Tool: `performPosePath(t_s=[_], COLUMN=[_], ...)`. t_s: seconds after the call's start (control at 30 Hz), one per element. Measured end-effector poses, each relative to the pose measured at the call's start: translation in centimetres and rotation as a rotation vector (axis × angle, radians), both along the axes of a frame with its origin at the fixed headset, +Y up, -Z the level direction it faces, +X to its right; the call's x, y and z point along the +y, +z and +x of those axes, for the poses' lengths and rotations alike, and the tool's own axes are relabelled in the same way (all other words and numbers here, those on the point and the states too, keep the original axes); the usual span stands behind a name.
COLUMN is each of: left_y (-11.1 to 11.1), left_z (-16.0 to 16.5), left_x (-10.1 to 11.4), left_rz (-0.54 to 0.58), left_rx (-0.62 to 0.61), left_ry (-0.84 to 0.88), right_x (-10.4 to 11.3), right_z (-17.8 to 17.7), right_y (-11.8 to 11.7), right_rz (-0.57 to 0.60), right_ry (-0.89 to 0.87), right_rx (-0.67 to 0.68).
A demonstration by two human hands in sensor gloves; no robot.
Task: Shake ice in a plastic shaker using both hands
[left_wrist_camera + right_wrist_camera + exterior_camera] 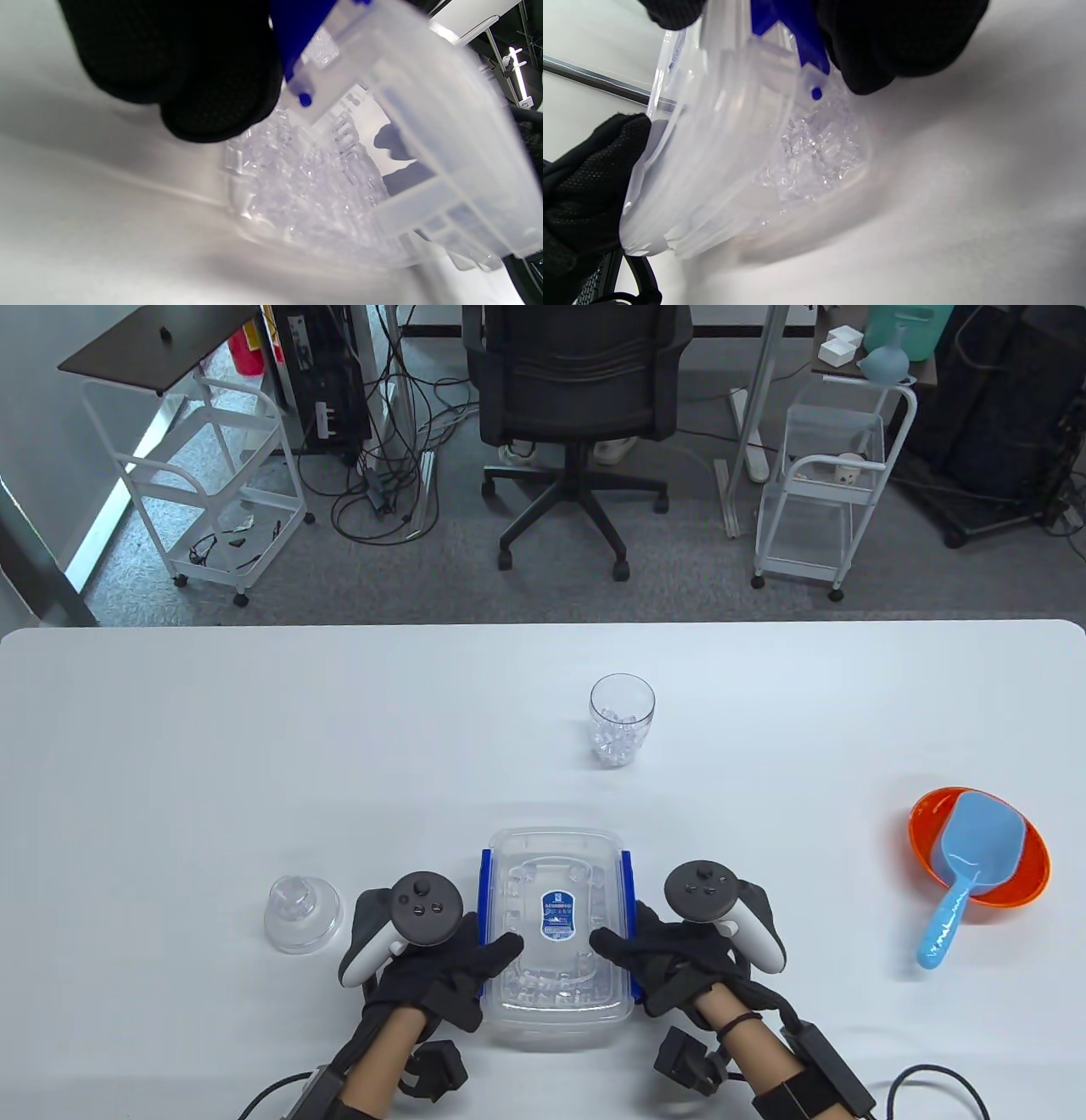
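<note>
Box: the clear plastic box (556,929) with blue side clips is right at the near edge of the desk (254,746), lid on, between my two hands.
Left hand: my left hand (441,963) grips the box's left side, thumb lying over the lid, fingers curled under by the blue clip.
Right hand: my right hand (670,954) grips the right side the same way, thumb on the lid.
Ice: through the wall, ice pieces (305,186) are piled against the lower side; the box looks tilted in the wrist views.
Cup: a clear cup (622,721) with ice stands farther back, well apart.
Dome lid: a clear dome lid (301,914) sits just left of my left hand.
Scoop: a blue scoop (967,869) rests in an orange bowl (1022,865) far right.
</note>
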State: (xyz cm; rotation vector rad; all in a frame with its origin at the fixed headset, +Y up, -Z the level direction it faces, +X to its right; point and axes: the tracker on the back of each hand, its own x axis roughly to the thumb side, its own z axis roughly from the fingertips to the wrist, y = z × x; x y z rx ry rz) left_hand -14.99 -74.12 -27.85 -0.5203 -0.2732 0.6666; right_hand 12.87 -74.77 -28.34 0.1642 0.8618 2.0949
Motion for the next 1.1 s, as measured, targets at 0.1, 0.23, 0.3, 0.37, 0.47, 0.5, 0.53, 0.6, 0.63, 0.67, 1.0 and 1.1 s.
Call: performPosePath(t_s=[0.1, 0.23, 0.3, 0.37, 0.47, 0.5, 0.53, 0.6, 0.63, 0.67, 1.0, 1.1], left_y=[0.0, 0.1, 0.2, 0.2, 0.2, 0.2, 0.2, 0.1, 0.1, 0.1, 0.2, 0.2], left_z=[0.0, 0.2, 0.4, 0.5, 0.5, 0.5, 0.5, 0.6, 0.6, 0.6, 1.1, 1.2], left_x=[0.0, 0.4, 0.6, 0.6, 0.6, 0.6, 0.6, 0.7, 0.7, 0.7, 1.1, 1.1], left_rz=[0.012, 0.067, 0.095, 0.098, 0.098, 0.101, 0.113, 0.142, 0.148, 0.142, 0.187, 0.203], left_rx=[0.006, 0.015, 0.015, 0.013, 0.02, 0.02, 0.021, 0.021, 0.017, 0.017, 0.006, -0.012], left_ry=[-0.002, -0.033, -0.063, -0.067, -0.061, -0.063, -0.071, -0.09, -0.093, -0.091, -0.117, -0.147], right_x=[0.0, 0.3, 0.4, 0.4, 0.4, 0.4, 0.4, 0.4, 0.4, 0.4, 0.8, 0.8], right_z=[-0.2, -0.3, -0.4, -0.4, -0.4, -0.4, -0.4, -0.4, -0.4, -0.4, -1.0, -0.9], right_y=[0.1, 0.2, 0.3, 0.2, 0.2, 0.2, 0.2, 0.2, 0.2, 0.2, 0.4, 0.4], right_rz=[0.046, 0.085, 0.102, 0.106, 0.102, 0.102, 0.102, 0.103, 0.103, 0.103, 0.152, 0.15], right_ry=[-0.013, 0.008, 0.018, 0.021, 0.013, 0.013, 0.014, 0.015, 0.015, 0.015, 0.07, 0.074], right_rx=[-0.035, -0.047, -0.051, -0.052, -0.052, -0.052, -0.052, -0.051, -0.051, -0.05, -0.034, -0.031])
